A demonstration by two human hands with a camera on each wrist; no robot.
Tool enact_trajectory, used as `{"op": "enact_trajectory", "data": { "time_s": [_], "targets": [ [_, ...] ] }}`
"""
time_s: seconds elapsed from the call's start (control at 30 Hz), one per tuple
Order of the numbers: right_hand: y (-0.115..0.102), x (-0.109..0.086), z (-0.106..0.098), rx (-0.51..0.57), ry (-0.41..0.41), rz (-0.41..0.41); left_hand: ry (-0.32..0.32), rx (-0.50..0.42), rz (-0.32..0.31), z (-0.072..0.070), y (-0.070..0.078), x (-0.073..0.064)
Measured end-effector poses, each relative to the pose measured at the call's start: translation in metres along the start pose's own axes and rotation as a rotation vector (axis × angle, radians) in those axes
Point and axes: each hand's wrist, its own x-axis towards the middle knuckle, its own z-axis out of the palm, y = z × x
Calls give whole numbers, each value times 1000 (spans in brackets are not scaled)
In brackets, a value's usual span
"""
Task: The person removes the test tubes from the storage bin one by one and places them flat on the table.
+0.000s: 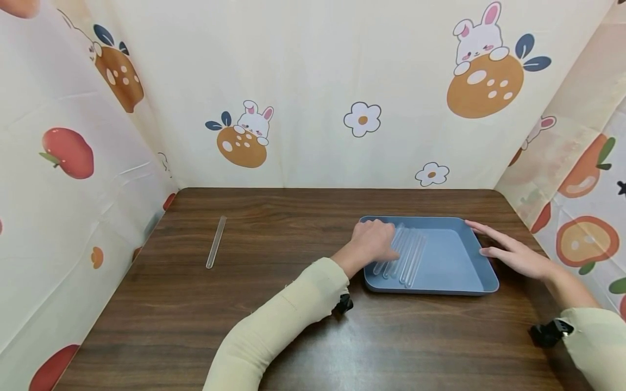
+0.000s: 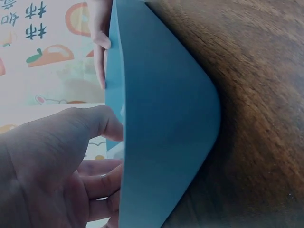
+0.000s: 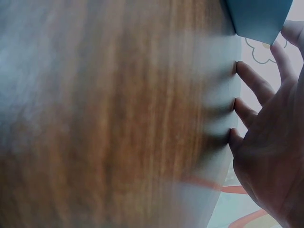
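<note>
A shallow blue tray [image 1: 447, 260] lies on the right part of the table. Several clear test tubes [image 1: 415, 260] rest side by side in its left half. My left hand [image 1: 374, 240] reaches over the left rim with bent fingers and is right above the tubes. In the left wrist view its fingertips dip behind the tray wall [image 2: 166, 114], so I cannot tell whether they pinch a tube. My right hand [image 1: 520, 258] touches the tray's right rim with thumb and index finger; its other fingers [image 3: 254, 83] are spread, their tips at the tabletop.
One more clear test tube [image 1: 216, 243] lies alone on the left of the brown wooden table [image 1: 283, 233]. Printed curtains [image 1: 313, 81] with rabbits, fruit and flowers hang behind the table and on both sides. A small black device [image 1: 551, 332] sits at the right wrist.
</note>
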Motion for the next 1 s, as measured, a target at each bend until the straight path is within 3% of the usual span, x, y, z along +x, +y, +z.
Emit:
{"op": "enact_trajectory", "data": {
  "time_s": [0.57,1.0],
  "targets": [
    [-3,-1,0,5,4,-16,9,-62,-8,-17,-7,-3],
    [-2,-1,0,4,5,-9,21,-64,7,-21,-11,-15]
  ]
}}
